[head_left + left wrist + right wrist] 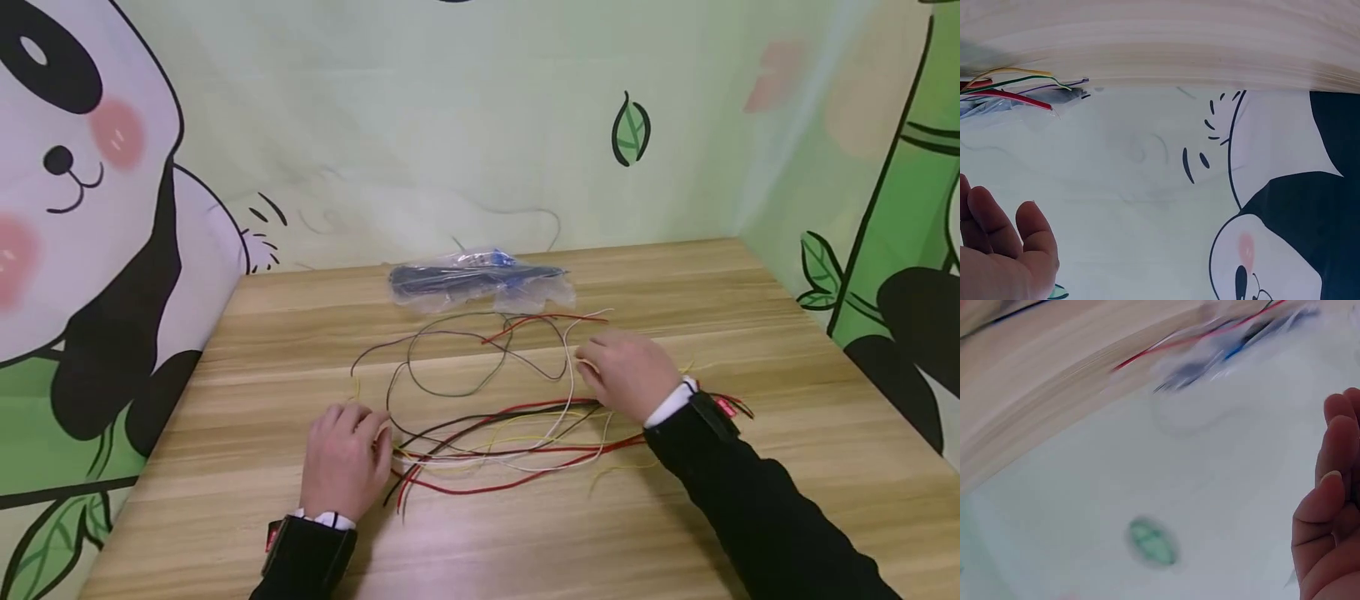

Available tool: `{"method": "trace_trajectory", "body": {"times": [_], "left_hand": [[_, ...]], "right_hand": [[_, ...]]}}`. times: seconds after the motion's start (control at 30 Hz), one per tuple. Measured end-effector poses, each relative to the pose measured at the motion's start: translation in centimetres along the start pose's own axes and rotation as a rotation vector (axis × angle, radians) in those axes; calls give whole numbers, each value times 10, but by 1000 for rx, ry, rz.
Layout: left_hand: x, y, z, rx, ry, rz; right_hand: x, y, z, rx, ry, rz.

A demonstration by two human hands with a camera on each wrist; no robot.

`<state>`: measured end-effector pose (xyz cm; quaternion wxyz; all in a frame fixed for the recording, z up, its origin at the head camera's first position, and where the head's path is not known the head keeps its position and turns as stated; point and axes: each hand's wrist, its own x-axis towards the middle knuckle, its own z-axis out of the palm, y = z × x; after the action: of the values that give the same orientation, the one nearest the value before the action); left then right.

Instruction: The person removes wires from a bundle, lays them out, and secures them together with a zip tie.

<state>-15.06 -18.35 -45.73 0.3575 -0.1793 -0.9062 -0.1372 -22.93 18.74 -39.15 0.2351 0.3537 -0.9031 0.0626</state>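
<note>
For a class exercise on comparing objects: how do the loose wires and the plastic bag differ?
The loose wires are several colours, including red, black and white; the plastic bag is clear, with dark contents.
The wires spread and cross one another; the bag is one compact, elongated package.
Both rest on the wooden table.

My thin red, black, yellow, white and green wires [517, 451]
Tan wooden tabletop [225, 467]: streaked grain. My fabric sleeves [757, 492]: black.
</note>
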Motion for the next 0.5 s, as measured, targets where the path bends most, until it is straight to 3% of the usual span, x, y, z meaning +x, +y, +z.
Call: {"method": "trace_trajectory", "body": {"times": [0.23, 0.37, 0.5], "left_hand": [[2, -3, -3, 20, 8, 14], [2, -1, -3, 17, -5, 2], [0, -1, -5, 26, -29, -14]], "right_hand": [[70, -49, 40, -35, -279, -181], [88, -65, 60, -85, -348, -273], [95, -72, 69, -107, -399, -268]]}}
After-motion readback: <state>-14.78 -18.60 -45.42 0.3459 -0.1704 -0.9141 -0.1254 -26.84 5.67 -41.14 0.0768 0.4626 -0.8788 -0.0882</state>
